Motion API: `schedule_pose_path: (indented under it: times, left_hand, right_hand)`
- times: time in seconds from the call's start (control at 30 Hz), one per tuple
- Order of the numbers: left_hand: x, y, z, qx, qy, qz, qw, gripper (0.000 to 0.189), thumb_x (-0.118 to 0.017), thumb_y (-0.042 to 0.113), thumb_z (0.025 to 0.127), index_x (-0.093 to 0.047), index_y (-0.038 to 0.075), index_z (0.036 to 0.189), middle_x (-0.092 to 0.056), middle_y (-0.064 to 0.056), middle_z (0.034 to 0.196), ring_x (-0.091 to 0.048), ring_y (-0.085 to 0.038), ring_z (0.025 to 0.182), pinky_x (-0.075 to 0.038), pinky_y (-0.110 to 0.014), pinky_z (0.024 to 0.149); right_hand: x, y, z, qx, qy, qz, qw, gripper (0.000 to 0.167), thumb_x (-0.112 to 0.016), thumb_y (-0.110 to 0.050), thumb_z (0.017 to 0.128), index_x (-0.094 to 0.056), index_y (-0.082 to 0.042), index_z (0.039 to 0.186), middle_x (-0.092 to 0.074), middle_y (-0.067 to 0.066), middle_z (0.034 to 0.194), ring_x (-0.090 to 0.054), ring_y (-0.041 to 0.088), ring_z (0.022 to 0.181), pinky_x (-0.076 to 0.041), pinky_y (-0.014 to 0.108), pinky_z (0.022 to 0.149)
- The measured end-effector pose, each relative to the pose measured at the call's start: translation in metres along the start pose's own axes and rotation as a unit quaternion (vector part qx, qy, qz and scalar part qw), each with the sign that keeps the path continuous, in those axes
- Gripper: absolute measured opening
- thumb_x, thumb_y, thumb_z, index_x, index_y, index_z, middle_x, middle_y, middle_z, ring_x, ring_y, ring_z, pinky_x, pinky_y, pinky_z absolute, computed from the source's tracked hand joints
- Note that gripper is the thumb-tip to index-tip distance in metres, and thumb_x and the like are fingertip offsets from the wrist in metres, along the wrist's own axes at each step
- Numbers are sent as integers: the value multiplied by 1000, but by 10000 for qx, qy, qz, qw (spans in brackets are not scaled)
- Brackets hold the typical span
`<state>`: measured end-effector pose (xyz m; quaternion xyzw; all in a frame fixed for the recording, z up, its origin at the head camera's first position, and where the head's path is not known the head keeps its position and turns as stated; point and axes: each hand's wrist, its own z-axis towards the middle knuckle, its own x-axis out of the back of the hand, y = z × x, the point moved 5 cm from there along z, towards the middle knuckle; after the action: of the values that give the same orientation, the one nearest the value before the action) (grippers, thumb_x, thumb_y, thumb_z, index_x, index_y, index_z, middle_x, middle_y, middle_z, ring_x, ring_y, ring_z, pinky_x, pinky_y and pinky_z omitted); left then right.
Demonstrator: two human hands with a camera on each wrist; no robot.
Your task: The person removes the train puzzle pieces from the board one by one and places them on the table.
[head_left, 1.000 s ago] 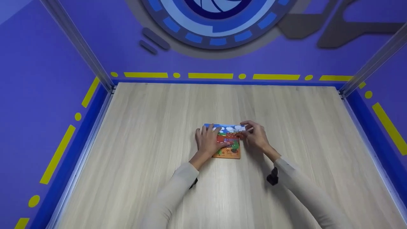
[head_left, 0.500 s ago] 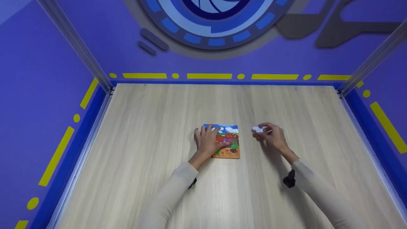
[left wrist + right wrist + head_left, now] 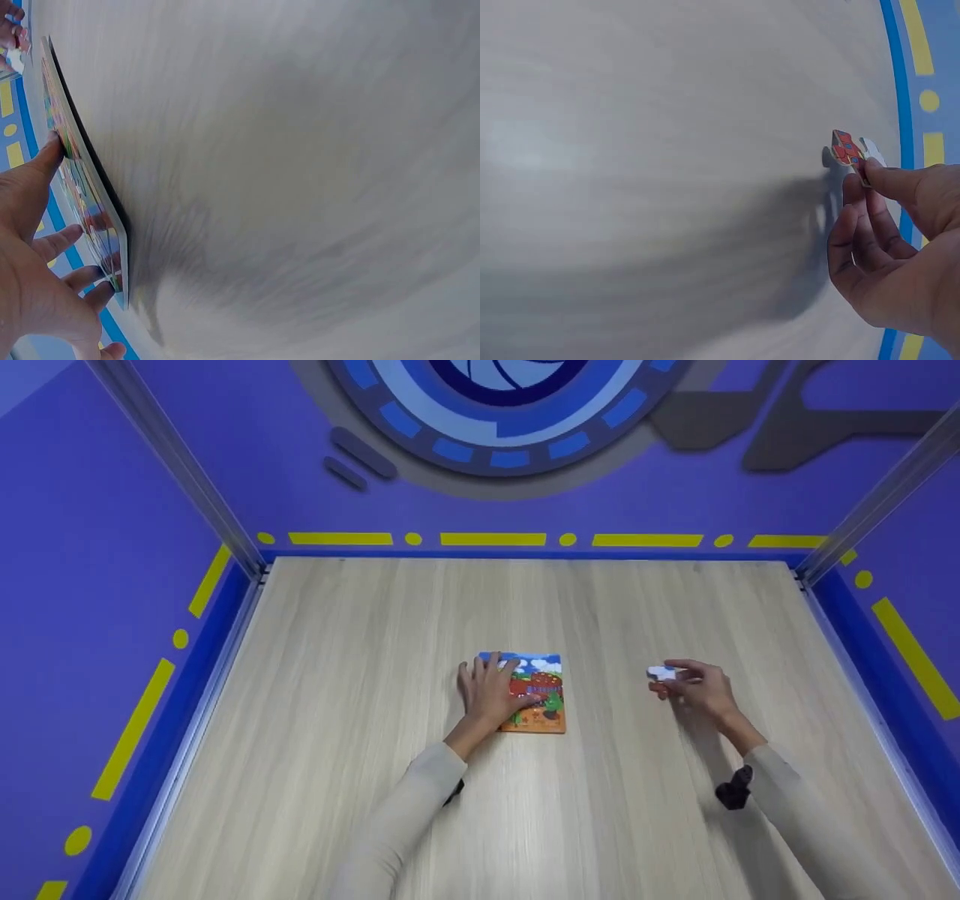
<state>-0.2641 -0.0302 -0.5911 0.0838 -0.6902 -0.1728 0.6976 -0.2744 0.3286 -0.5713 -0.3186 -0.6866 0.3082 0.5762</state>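
A square jigsaw puzzle (image 3: 547,666) lies flat on the table, picturing blue sky, white clouds, a red shape and orange ground. My left hand (image 3: 487,694) rests across its left part with fingers spread, covering much of the picture. In the left wrist view, the thumb and fingertips touch the face of the puzzle (image 3: 69,169). Off to the right, my right hand (image 3: 703,690) pinches puzzle pieces between thumb and fingers above the table. One is a white-and-blue piece (image 3: 660,673); beside it shows a red piece (image 3: 846,148) with blue marks.
The light wood table (image 3: 375,622) extends around the puzzle. Blue-purple walls (image 3: 480,510) with yellow markings close off the back and both sides, and metal posts (image 3: 225,510) stand at the corners. A black wrist camera (image 3: 735,789) hangs beneath the right sleeve.
My right hand has moved right, from the puzzle's right edge, carrying the pinched pieces away. The left hand and the puzzle have stayed in place.
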Motion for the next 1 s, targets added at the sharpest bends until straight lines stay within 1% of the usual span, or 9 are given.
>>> schedule_pose_path:
  times: [0.17, 0.3, 0.4, 0.5, 0.6, 0.7, 0.83, 1.0]
  left_hand:
    - [-1, 0, 0, -60, 34, 45, 10000, 85, -72, 71, 80, -54, 22, 148, -48, -11, 153, -43, -35, 135, -22, -66, 115]
    - [-2, 0, 0, -65, -17, 87, 9999, 87, -70, 73, 80, -53, 23, 149, -48, -11, 154, -43, -35, 135, -22, -66, 115]
    - [-2, 0, -1, -76, -29, 24, 10000, 87, -70, 73, 80, -53, 22, 149, -47, -11, 155, -42, -35, 135, -21, -66, 115]
    - [-1, 0, -2, -102, 47, -31, 9999, 86, -71, 72, 80, -55, 21, 148, -48, -12, 153, -42, -36, 134, -21, -66, 115]
    - [0, -1, -1, -99, 65, -111, 9999, 86, -71, 72, 80, -55, 20, 147, -48, -13, 153, -41, -37, 135, -20, -67, 115]
    - [0, -1, -1, -55, -30, -139, 9999, 87, -71, 71, 80, -54, 20, 148, -46, -13, 154, -40, -38, 138, -18, -67, 116]
    - [0, 0, 0, -3, -79, -19, 10000, 86, -70, 71, 81, -53, 21, 149, -46, -13, 156, -40, -37, 139, -19, -66, 117]
    - [0, -1, 0, 26, -132, 39, 9999, 85, -70, 71, 82, -53, 22, 150, -46, -13, 156, -40, -36, 139, -19, -66, 117]
  right_hand:
    - [21, 17, -6, -176, 237, -212, 9993, 44, -67, -6, 97, -57, 8, 137, -67, 31, 117, -62, -3, 81, -50, 18, 63]
    - [31, 31, -10, -345, 457, -182, 9982, 42, -68, -5, 96, -57, 11, 133, -69, 29, 112, -65, -2, 76, -52, 19, 60]
    - [35, 36, -10, -322, 723, -236, 9966, 38, -69, -2, 94, -60, 13, 128, -70, 29, 107, -63, -3, 72, -50, 17, 57]
    - [37, 35, -10, -169, 1016, -372, 9940, 35, -71, 0, 93, -64, 13, 124, -71, 32, 105, -59, -5, 70, -46, 13, 56]
    - [36, 33, -7, 9, 1231, -514, 9911, 34, -72, 0, 92, -66, 13, 122, -71, 35, 105, -57, -7, 71, -43, 10, 59]
    - [35, 32, -7, 67, 1387, -742, 9875, 30, -72, -1, 92, -68, 12, 119, -72, 33, 103, -55, -5, 72, -40, 10, 58]
    - [32, 32, -6, 138, 1413, -845, 9863, 29, -70, -6, 95, -69, 12, 118, -73, 31, 102, -58, -3, 71, -40, 9, 57]
    - [29, 31, -5, 301, 1355, -1061, 9846, 36, -75, -10, 92, -69, 13, 120, -73, 30, 101, -57, -10, 68, -38, 4, 62]
